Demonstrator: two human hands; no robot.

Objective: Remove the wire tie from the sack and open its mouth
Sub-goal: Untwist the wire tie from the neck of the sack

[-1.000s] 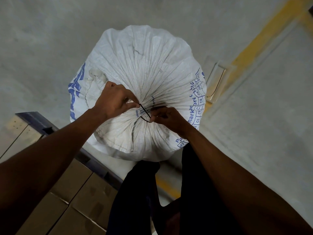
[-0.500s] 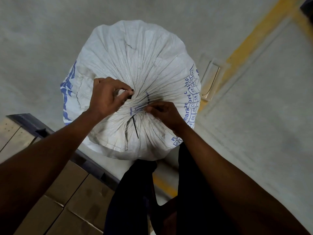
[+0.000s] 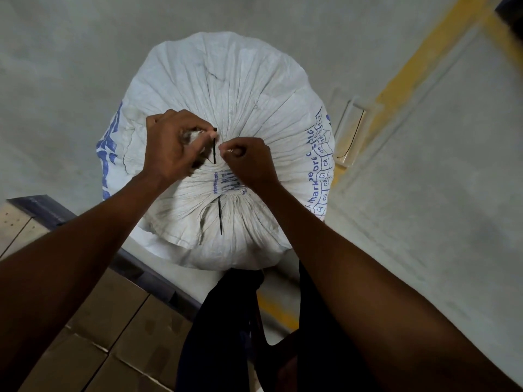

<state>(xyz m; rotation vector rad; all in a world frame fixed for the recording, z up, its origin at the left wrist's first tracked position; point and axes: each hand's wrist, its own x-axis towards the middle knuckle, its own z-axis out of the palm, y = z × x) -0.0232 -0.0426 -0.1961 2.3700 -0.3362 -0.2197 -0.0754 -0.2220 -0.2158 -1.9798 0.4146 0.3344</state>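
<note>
A full white woven sack (image 3: pixel 226 89) with blue print stands on the grey floor, its mouth gathered into pleats. A thin black wire tie (image 3: pixel 214 149) runs straight across the gathered neck (image 3: pixel 226 183), and its lower end (image 3: pixel 220 216) lies loose on the pleats. My left hand (image 3: pixel 172 145) pinches the tie's top end between thumb and forefinger, with a tuft of sack fabric bunched inside its fingers. My right hand (image 3: pixel 247 161) is closed just right of the tie, fingertips pinching the pleated fabric. How the tie passes the neck is hidden.
Brown cardboard boxes (image 3: pixel 113 335) fill the lower left behind a dark metal rail (image 3: pixel 51 210). A yellow painted line (image 3: pixel 418 66) crosses the floor at right, with a flat pale object (image 3: pixel 351 134) beside the sack. My dark trousers (image 3: pixel 226 321) are below the sack.
The tie, a small loop between my hands a second ago, now lies straight. My left hand has taken its top end, and my right hand has shifted up beside it.
</note>
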